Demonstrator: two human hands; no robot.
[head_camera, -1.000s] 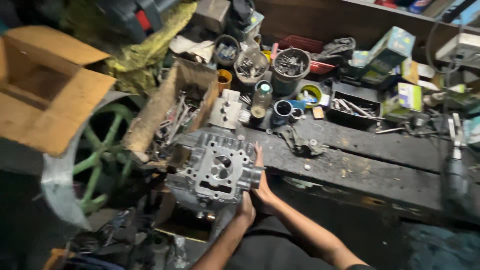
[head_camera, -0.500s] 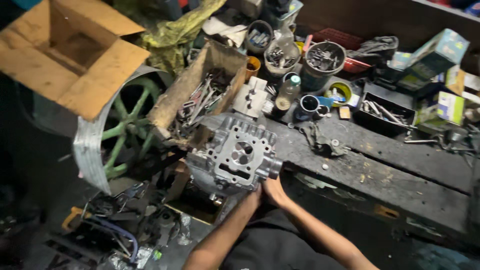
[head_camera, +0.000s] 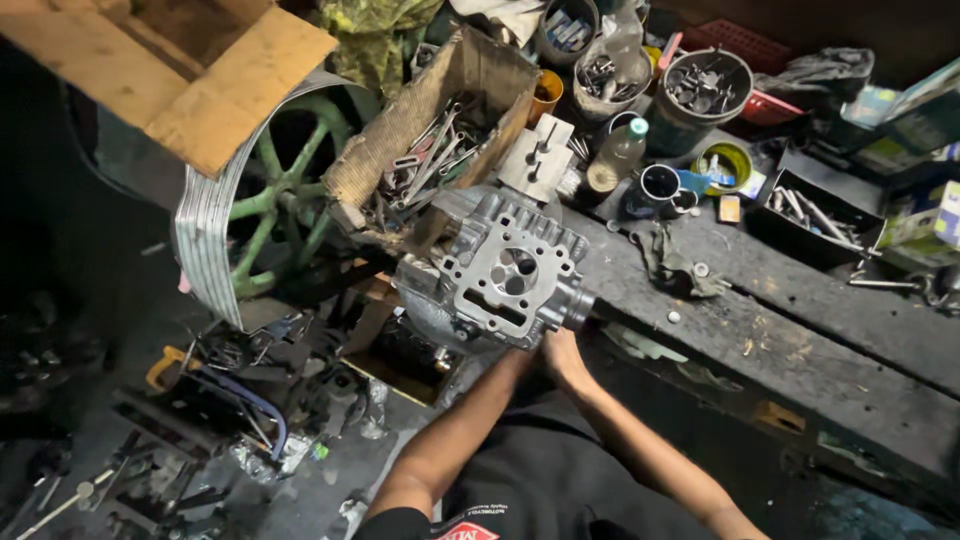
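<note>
At frame centre, both hands clamp the engine block (head_camera: 500, 275) from below: right hand (head_camera: 562, 357) visible underneath, left hand hidden; its flat face looks up.

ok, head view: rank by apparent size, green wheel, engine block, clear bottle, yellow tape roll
1. Green wheel, partly hidden
2. Engine block, held nearer the camera, so close to the wheel
3. Clear bottle and yellow tape roll: alike, unranked

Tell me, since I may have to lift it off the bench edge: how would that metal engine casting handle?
The engine casting is probably heavy: thick cast metal. Both hands meet at its near side. It overhangs the dark workbench edge, so it might tip.
</note>
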